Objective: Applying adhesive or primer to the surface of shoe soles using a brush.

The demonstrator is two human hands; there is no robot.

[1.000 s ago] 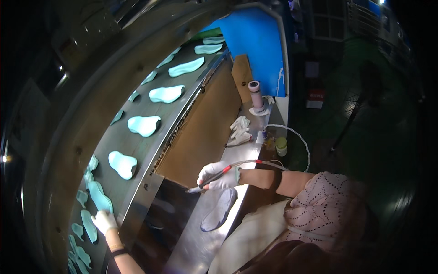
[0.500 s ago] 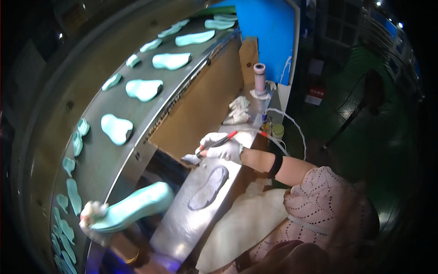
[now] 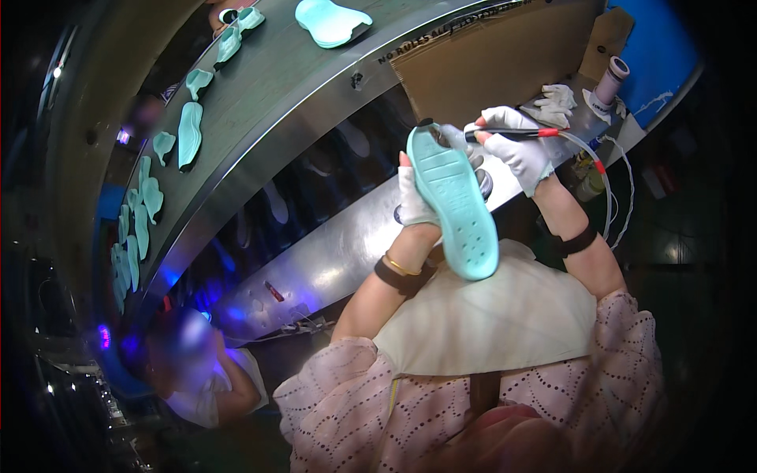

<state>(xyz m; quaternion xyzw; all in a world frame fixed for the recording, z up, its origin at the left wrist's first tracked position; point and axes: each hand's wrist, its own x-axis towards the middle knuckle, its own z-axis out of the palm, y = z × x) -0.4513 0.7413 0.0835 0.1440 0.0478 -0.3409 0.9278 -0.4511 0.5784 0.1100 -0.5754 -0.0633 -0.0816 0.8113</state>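
Left hand (image 3: 415, 195) clamped on sole (image 3: 467, 209), just right of palm; right hand (image 3: 519, 150) closed around tool (image 3: 509, 132), tip leftward, by sole's end. Likely best: sole steady, light even pressure.

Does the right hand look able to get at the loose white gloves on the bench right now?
Probably, but not freely: the white gloves lie just beyond the right hand with no visible barrier, yet its fingers are occupied by the pen-like tool.
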